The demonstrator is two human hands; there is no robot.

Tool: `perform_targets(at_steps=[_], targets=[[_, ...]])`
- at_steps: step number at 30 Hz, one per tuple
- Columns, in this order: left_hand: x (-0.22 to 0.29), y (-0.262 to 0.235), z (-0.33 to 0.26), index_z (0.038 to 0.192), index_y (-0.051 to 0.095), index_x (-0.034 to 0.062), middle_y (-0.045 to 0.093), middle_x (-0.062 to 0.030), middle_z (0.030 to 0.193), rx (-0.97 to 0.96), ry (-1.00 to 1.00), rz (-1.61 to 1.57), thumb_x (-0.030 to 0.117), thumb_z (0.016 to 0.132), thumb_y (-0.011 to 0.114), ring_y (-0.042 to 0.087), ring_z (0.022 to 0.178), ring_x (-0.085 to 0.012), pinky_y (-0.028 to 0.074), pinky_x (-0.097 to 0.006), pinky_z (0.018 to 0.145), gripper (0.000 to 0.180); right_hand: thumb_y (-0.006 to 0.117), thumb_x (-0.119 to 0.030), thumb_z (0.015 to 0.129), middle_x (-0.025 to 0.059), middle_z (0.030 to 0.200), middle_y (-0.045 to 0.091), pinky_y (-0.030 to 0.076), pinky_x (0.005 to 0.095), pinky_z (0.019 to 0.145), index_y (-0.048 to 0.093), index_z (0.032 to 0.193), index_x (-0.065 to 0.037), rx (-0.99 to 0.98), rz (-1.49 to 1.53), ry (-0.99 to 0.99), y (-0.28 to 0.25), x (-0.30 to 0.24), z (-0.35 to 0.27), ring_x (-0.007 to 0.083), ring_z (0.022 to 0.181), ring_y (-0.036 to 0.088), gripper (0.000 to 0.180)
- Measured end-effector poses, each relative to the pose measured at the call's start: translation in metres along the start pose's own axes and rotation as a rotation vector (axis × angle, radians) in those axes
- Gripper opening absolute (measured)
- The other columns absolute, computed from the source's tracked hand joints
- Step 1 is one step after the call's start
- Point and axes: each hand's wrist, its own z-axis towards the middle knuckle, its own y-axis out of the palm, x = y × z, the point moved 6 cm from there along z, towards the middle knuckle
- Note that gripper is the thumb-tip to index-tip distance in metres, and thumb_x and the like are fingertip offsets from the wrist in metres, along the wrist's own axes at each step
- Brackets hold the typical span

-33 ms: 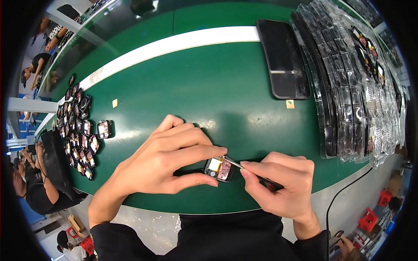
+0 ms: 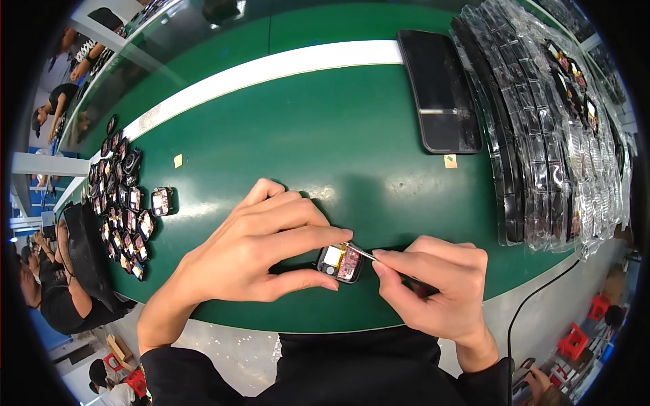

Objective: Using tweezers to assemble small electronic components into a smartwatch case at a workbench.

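Left hand (image 2: 254, 247) arches, thumb opposing forefinger; right hand (image 2: 443, 281) pinches.

Polished metal glints on a slim tool (image 2: 363, 254); smooth black plastic cases a small device (image 2: 338, 262). Light pools softly on the smooth, semi-gloss green surface (image 2: 277, 128), while stacked trays (image 2: 542, 145) of thin, clear plastic show ridged, high-gloss walls. A black phone-shaped slab (image 2: 437, 84) bears a glassy face; the dark sleeves (image 2: 186, 375) are matt cloth, the red stool (image 2: 573, 343) plain plastic.
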Motion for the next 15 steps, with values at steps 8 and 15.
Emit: perform_targets(at_steps=[8, 15], targets=[[0.0021, -0.0014, 0.0022, 0.125, 0.08, 0.0058, 0.077, -0.0026, 0.101, 0.003, -0.027, 0.006, 0.036, 0.076, 0.1, 0.068, 0.086, -0.0212, 0.04, -0.037, 0.086, 0.06, 0.087, 0.007, 0.078, 0.0017, 0.07, 0.06, 0.038, 0.03, 0.044, 0.083, 0.101, 0.002, 0.062, -0.042, -0.061, -0.0047, -0.0027, -0.0025, 0.0138, 0.048, 0.053, 0.024], [0.0015, -0.0011, 0.0025, 0.121, 0.079, 0.006, 0.078, -0.0028, 0.1, 0.023, 0.0, 0.016, 0.034, 0.078, 0.1, 0.069, 0.086, -0.0218, 0.042, -0.037, 0.086, 0.056, 0.088, 0.008, 0.076, 0.0025, 0.071, 0.057, 0.045, 0.0321, 0.047, 0.083, 0.103, 0.002, 0.091, -0.108, -0.148, 0.0001, -0.0071, -0.0031, 0.0155, 0.053, 0.057, 0.029]])
